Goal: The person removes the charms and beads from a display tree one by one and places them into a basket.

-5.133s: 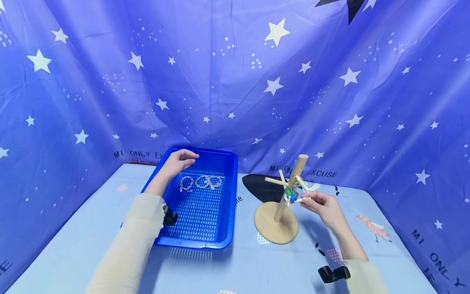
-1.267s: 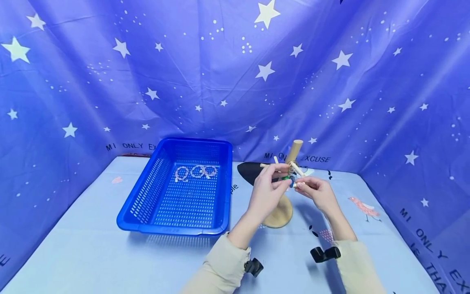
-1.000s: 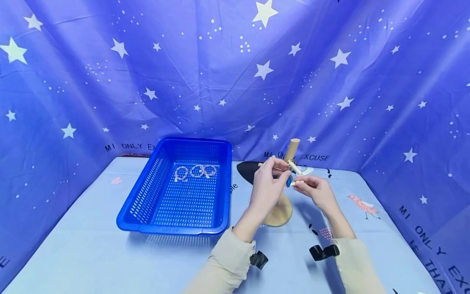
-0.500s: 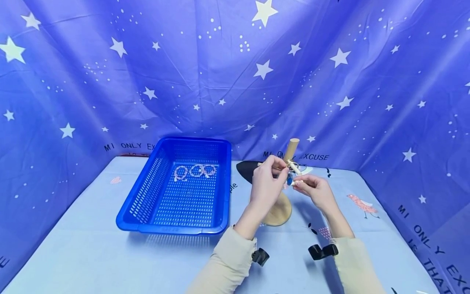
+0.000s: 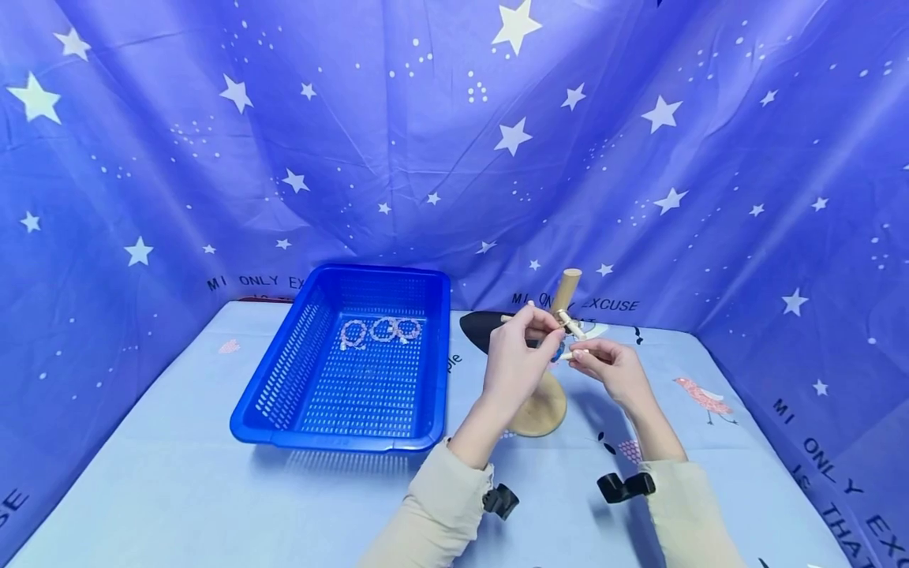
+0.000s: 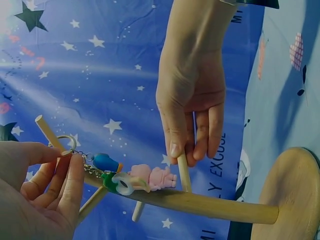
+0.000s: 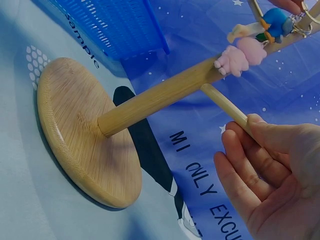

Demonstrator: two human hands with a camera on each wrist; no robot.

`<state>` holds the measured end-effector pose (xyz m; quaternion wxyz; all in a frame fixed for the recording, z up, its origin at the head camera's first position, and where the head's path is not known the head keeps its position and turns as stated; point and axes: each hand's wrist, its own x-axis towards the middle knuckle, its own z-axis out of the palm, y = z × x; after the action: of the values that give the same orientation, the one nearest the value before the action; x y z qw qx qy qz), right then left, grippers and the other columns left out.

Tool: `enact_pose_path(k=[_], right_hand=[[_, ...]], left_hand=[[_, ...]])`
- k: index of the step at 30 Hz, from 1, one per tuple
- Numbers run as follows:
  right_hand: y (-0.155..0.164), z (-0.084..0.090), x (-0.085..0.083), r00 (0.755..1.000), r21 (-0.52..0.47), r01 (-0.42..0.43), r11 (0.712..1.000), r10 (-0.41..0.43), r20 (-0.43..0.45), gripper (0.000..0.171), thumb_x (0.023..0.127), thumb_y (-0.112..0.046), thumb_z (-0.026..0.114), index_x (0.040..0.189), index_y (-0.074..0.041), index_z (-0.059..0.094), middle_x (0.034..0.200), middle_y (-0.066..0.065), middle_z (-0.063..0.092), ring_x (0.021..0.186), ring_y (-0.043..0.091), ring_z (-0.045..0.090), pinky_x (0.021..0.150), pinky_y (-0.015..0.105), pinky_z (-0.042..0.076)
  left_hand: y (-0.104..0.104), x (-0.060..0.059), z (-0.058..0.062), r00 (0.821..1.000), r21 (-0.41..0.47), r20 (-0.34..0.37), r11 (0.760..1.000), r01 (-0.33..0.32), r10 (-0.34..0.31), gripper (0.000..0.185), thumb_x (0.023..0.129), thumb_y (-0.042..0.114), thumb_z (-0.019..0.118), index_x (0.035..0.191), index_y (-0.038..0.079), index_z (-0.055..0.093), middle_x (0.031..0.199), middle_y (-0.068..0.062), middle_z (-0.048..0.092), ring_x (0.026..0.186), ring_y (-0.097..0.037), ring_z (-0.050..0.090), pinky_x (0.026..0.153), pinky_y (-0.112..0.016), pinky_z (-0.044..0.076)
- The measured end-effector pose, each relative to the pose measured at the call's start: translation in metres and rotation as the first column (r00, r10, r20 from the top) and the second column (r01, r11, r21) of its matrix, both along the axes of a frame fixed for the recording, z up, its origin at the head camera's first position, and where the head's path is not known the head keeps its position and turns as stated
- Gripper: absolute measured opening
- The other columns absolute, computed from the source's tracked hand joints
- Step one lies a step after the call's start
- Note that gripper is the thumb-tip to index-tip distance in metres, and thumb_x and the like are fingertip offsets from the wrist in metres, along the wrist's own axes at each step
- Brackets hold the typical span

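A wooden stand (image 5: 545,406) with a round base and slim pegs rises right of centre. A keychain (image 6: 135,179) with blue, green and pink charms hangs against its post. My left hand (image 5: 547,335) pinches the keychain's metal ring (image 6: 65,144) at the tip of one peg (image 6: 47,131). My right hand (image 5: 578,356) grips another peg (image 7: 225,106) of the stand between thumb and fingers. In the left wrist view that right hand (image 6: 187,152) reaches down from above. The pink charm (image 7: 239,56) and blue charm (image 7: 275,20) sit just beyond the held peg.
A blue perforated basket (image 5: 284,410) sits left of the stand with three white beaded loops (image 5: 379,330) at its far end. A light blue printed cloth (image 5: 177,489) covers the table. Star-patterned blue fabric (image 5: 454,142) closes in the back and both sides.
Five seconds ago my left hand was at the basket; it has since come over to the stand. Over the last second both hands barely shifted on the keychain ring and the peg.
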<state>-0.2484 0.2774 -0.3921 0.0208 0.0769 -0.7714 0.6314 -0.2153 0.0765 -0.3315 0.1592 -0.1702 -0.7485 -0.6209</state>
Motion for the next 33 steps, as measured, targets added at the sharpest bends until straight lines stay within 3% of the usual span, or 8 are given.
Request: enact_pose_path(k=[3, 8, 18, 25, 33], right_hand=[[0.0, -0.001, -0.001, 1.0, 0.004, 0.005, 1.0, -0.005, 0.004, 0.025, 0.098, -0.002, 0.06, 0.114, 0.016, 0.061, 0.087, -0.013, 0.072, 0.083, 0.001, 0.072, 0.082, 0.018, 0.059], [0.0, -0.002, -0.003, 1.0, -0.005, -0.002, 1.0, 0.002, 0.001, 0.013, 0.098, -0.001, 0.059, 0.107, 0.003, 0.066, 0.086, -0.016, 0.071, 0.082, 0.0, 0.071, 0.081, 0.018, 0.059], [0.001, -0.002, -0.001, 1.0, 0.016, 0.017, 1.0, -0.017, 0.012, 0.011, 0.098, -0.004, 0.061, 0.105, 0.001, 0.068, 0.084, -0.019, 0.07, 0.082, -0.003, 0.07, 0.08, 0.016, 0.058], [0.001, -0.001, 0.0, 1.0, 0.012, 0.01, 1.0, -0.01, 0.021, 0.015, 0.098, -0.001, 0.059, 0.097, -0.012, 0.068, 0.083, -0.02, 0.07, 0.082, -0.004, 0.069, 0.08, 0.015, 0.058], [0.001, -0.001, -0.001, 1.0, 0.031, 0.01, 0.999, -0.011, 0.016, 0.018, 0.099, -0.002, 0.058, 0.094, -0.017, 0.068, 0.085, -0.022, 0.069, 0.084, -0.005, 0.069, 0.082, 0.016, 0.058]], left_hand=[[-0.002, 0.001, -0.001, 1.0, 0.003, 0.002, 1.0, 0.005, -0.005, 0.006, 0.092, 0.014, 0.071, 0.095, 0.01, 0.069, 0.093, -0.004, 0.077, 0.082, -0.007, 0.072, 0.071, -0.013, 0.055], [-0.004, 0.002, -0.002, 1.0, 0.024, 0.014, 0.999, 0.028, -0.028, 0.007, 0.092, 0.014, 0.071, 0.096, 0.009, 0.069, 0.094, -0.006, 0.076, 0.081, -0.007, 0.071, 0.07, -0.014, 0.056], [-0.005, 0.006, -0.001, 0.991, 0.098, 0.077, 0.99, 0.105, -0.112, 0.011, 0.092, 0.015, 0.072, 0.098, 0.005, 0.071, 0.095, -0.009, 0.076, 0.08, -0.011, 0.074, 0.068, -0.016, 0.059], [-0.006, 0.008, 0.002, 0.981, 0.145, 0.115, 0.979, 0.14, -0.157, 0.011, 0.091, 0.011, 0.072, 0.097, 0.003, 0.072, 0.092, -0.013, 0.076, 0.079, -0.019, 0.076, 0.069, -0.018, 0.06], [-0.008, 0.011, 0.005, 0.98, 0.122, 0.11, 0.98, 0.154, -0.168, 0.009, 0.091, 0.011, 0.073, 0.097, 0.005, 0.072, 0.092, -0.011, 0.076, 0.075, -0.008, 0.073, 0.07, -0.019, 0.06]])
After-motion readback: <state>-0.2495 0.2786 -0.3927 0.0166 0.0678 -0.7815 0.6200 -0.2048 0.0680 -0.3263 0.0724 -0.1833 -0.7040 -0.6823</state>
